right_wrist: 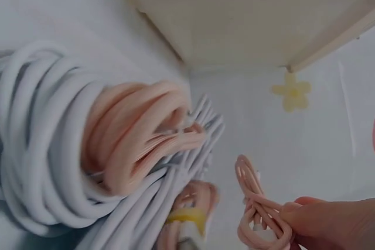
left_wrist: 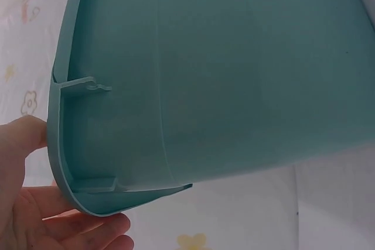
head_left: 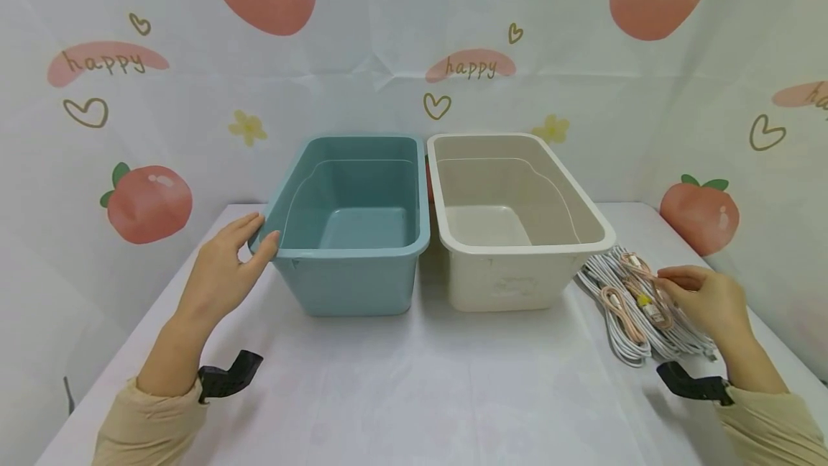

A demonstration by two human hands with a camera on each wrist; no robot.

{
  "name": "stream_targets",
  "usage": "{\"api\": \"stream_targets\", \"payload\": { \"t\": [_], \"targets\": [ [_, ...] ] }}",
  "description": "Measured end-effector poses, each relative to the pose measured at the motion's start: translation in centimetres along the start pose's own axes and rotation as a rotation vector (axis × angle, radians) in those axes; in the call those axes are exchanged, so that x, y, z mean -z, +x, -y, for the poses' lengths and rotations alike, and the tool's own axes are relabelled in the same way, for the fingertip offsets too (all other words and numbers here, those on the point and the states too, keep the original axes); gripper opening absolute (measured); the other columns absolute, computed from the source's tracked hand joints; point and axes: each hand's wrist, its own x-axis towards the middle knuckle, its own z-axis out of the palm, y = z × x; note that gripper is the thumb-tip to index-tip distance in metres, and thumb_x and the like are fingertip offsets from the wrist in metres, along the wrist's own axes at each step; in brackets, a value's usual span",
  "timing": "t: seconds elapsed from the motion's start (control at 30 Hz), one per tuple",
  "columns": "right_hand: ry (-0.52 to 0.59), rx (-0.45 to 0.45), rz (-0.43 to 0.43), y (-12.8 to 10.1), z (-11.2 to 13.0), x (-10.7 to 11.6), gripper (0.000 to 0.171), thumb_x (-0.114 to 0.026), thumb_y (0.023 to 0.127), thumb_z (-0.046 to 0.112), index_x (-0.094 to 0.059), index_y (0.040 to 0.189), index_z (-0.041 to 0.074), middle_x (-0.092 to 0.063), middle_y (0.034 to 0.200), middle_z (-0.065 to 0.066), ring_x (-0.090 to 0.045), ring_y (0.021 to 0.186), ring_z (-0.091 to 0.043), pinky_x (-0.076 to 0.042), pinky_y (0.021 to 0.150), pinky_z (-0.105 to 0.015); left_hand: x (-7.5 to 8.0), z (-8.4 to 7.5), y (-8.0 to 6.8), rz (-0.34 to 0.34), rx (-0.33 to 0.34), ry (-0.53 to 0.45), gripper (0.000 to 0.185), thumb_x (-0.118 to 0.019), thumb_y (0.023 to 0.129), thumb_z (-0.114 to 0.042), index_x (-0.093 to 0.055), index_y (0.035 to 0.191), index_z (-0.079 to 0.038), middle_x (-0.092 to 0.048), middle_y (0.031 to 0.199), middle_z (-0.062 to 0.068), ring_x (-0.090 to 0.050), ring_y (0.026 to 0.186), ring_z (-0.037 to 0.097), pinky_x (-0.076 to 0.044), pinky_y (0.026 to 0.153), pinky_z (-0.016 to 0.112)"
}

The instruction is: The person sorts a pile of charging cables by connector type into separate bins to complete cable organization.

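Note:
My left hand grips the near left corner of the blue plastic bin, with the thumb at the front rim and the fingers round the side. In the left wrist view, fingertips show against the underside of the rim. On the right, my right hand pinches a small coiled pink cable between thumb and finger. It is held above a pile of white coiled cables, where another pink coil lies among the white loops.
Beside the blue bin stands a cream bin, its inside showing no contents. A yellow-banded connector lies in the cable pile. Behind the white-covered table hangs a printed cloth.

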Motion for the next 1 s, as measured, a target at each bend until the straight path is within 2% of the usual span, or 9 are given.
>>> {"api": "stream_targets", "payload": {
  "t": [0.1, 0.2, 0.3, 0.37, 0.43, 0.6, 0.7, 0.8, 1.0],
  "targets": [
    [0.012, 0.011, -0.03, 0.1, 0.4, 0.4, 0.032, -0.063, 0.088, 0.024, -0.067, 0.105, -0.003, -0.07, 0.092, -0.025, -0.052, 0.066, 0.013, -0.038, 0.058, -0.022, 0.1, -0.1, 0.0, 0.015, 0.007, -0.01, 0.065, -0.046, 0.095, -0.044, -0.038, 0.14, 0.002, -0.037, 0.146, 0.022, -0.034, 0.133, 0.045, -0.034, 0.099, 0.065],
    [0.032, 0.033, -0.046, 0.1, 0.9, 0.9, 0.034, -0.063, 0.088, 0.026, -0.067, 0.105, -0.003, -0.071, 0.088, -0.022, -0.034, 0.063, 0.028, -0.035, 0.057, -0.017, 0.1, -0.2, 0.0, 0.025, 0.01, -0.016, 0.067, -0.048, 0.094, -0.046, -0.038, 0.14, 0.001, -0.037, 0.147, 0.021, -0.034, 0.134, 0.044, -0.033, 0.1, 0.064],
    [0.062, 0.048, -0.075, 0.3, 1.4, 1.4, 0.034, -0.065, 0.087, 0.027, -0.067, 0.104, -0.003, -0.07, 0.066, 0.013, -0.035, 0.062, 0.03, -0.036, 0.052, -0.013, 0.1, -0.2, 0.0, 0.023, 0.006, -0.016, 0.067, -0.049, 0.093, -0.046, -0.039, 0.14, 0.001, -0.038, 0.146, 0.021, -0.034, 0.134, 0.043, -0.033, 0.101, 0.063],
    [0.082, 0.059, -0.099, 0.4, 1.7, 1.7, 0.035, -0.066, 0.087, 0.027, -0.067, 0.103, -0.004, -0.055, 0.061, 0.038, -0.037, 0.06, 0.029, -0.038, 0.049, -0.011, 0.2, -0.2, 0.0, 0.018, 0.006, -0.014, 0.067, -0.049, 0.093, -0.046, -0.04, 0.139, 0.002, -0.039, 0.146, 0.021, -0.035, 0.133, 0.043, -0.033, 0.101, 0.063],
    [0.105, 0.069, -0.121, 0.5, 2.0, 2.0, 0.035, -0.066, 0.086, 0.026, -0.066, 0.103, -0.005, -0.039, 0.061, 0.051, -0.039, 0.058, 0.028, -0.038, 0.048, -0.011, 0.2, -0.3, 0.0, 0.017, 0.007, -0.011, 0.067, -0.049, 0.093, -0.046, -0.04, 0.139, 0.002, -0.039, 0.145, 0.021, -0.035, 0.133, 0.043, -0.033, 0.101, 0.063],
    [0.155, 0.075, -0.152, 0.8, 2.8, 2.6, 0.028, -0.065, 0.087, 0.023, -0.068, 0.099, -0.002, -0.041, 0.059, 0.05, -0.045, 0.053, 0.023, -0.037, 0.049, -0.009, 0.2, -0.3, 0.0, 0.02, 0.012, -0.007, 0.066, -0.048, 0.093, -0.045, -0.04, 0.139, 0.002, -0.039, 0.145, 0.021, -0.035, 0.133, 0.043, -0.034, 0.1, 0.063],
    [0.201, 0.087, -0.171, 0.9, 3.3, 3.1, 0.005, -0.066, 0.086, 0.021, -0.07, 0.087, 0.024, -0.044, 0.06, 0.049, -0.047, 0.054, 0.024, -0.037, 0.049, -0.006, 0.1, -0.2, 0.0, 0.02, 0.009, -0.006, 0.066, -0.048, 0.093, -0.045, -0.04, 0.139, 0.002, -0.039, 0.145, 0.021, -0.035, 0.133, 0.043, -0.034, 0.1, 0.064],
    [0.277, 0.111, -0.199, 1.1, 3.8, 3.6, 0.027, -0.067, 0.084, 0.017, -0.061, 0.08, 0.043, -0.049, 0.062, 0.047, -0.049, 0.055, 0.025, -0.037, 0.05, -0.003, 0.1, -0.2, 0.0, 0.016, 0.005, -0.003, 0.065, -0.048, 0.093, -0.044, -0.04, 0.139, 0.002, -0.039, 0.145, 0.021, -0.036, 0.133, 0.043, -0.034, 0.1, 0.063],
    [0.286, 0.159, -0.289, 1.6, 5.5, 4.4, 0.018, -0.069, 0.083, 0.013, -0.07, 0.086, 0.031, -0.046, 0.067, 0.05, -0.047, 0.06, 0.03, -0.035, 0.055, 0.003, 0.1, -0.2, 0.0, 0.01, 0.005, -0.004, 0.065, -0.048, 0.093, -0.044, -0.041, 0.139, 0.001, -0.039, 0.145, 0.02, -0.036, 0.133, 0.043, -0.035, 0.1, 0.063]
  ]
}}
